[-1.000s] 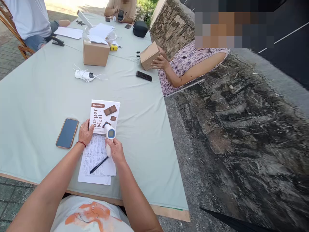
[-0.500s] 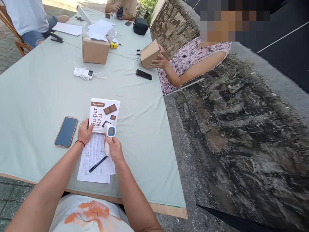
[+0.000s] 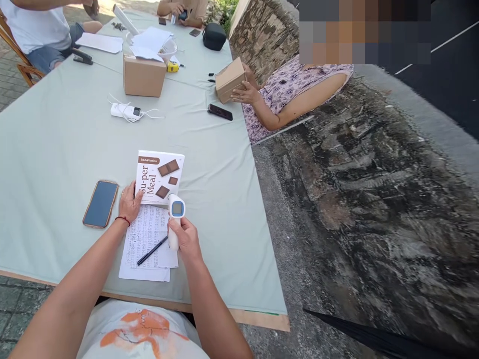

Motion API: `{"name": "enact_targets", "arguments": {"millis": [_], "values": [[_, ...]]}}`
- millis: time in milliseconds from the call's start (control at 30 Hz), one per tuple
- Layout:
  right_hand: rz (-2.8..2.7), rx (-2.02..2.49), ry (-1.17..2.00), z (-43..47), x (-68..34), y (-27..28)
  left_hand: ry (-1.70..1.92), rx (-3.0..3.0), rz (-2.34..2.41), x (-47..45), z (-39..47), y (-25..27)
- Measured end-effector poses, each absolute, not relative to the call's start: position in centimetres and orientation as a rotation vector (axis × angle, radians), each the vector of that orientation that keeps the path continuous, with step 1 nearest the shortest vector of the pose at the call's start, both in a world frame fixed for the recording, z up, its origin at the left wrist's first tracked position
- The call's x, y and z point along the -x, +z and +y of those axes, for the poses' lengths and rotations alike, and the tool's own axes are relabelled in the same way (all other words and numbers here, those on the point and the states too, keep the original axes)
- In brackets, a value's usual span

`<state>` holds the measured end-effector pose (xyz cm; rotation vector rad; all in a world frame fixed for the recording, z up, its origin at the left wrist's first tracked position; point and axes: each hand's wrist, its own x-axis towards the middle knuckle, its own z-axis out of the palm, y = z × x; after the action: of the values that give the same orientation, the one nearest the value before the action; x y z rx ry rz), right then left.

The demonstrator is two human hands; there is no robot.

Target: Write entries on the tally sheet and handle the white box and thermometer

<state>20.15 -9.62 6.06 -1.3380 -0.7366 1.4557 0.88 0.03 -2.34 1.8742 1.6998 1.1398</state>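
Note:
My left hand (image 3: 130, 202) grips the left edge of a white box (image 3: 164, 177) printed "NutriMotion" and "Meal" with brown chocolate pieces. Its fingertips behind the box are hidden. In my right hand (image 3: 187, 237) is a white infrared thermometer (image 3: 175, 212) with a blue-framed screen facing me; it is held upright just below the box's lower right corner. Under the thermometer lie printed sheets (image 3: 144, 271), with a black pen (image 3: 151, 251) slanting across them. A smartphone in a brown case (image 3: 100, 204) rests left of my left hand.
Farther off stand a cardboard box (image 3: 144, 80) topped with papers, a white power bank with cable (image 3: 125, 111), a stapler (image 3: 82, 57) and a black case (image 3: 214, 37). At right, a person's hands (image 3: 245, 92) hold a small carton (image 3: 229, 82) near a black phone (image 3: 220, 112). Two other people sit at the far side.
My right hand has moved the thermometer slightly right and down, off the front of the white box. The left hand keeps its hold. At far left, a person's arm has risen into view.

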Motion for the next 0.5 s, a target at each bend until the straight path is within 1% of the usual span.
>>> {"name": "enact_targets", "arguments": {"millis": [233, 500], "values": [[-0.677, 1.343, 1.375, -12.3, -23.1, 8.2, 1.16, -1.894, 1.677, -0.5, 0.5, -1.6], [-0.688, 1.363, 1.265, -13.8, -24.8, 8.2, 1.13, -1.892, 1.687, -0.4, 0.5, -0.8]]}}
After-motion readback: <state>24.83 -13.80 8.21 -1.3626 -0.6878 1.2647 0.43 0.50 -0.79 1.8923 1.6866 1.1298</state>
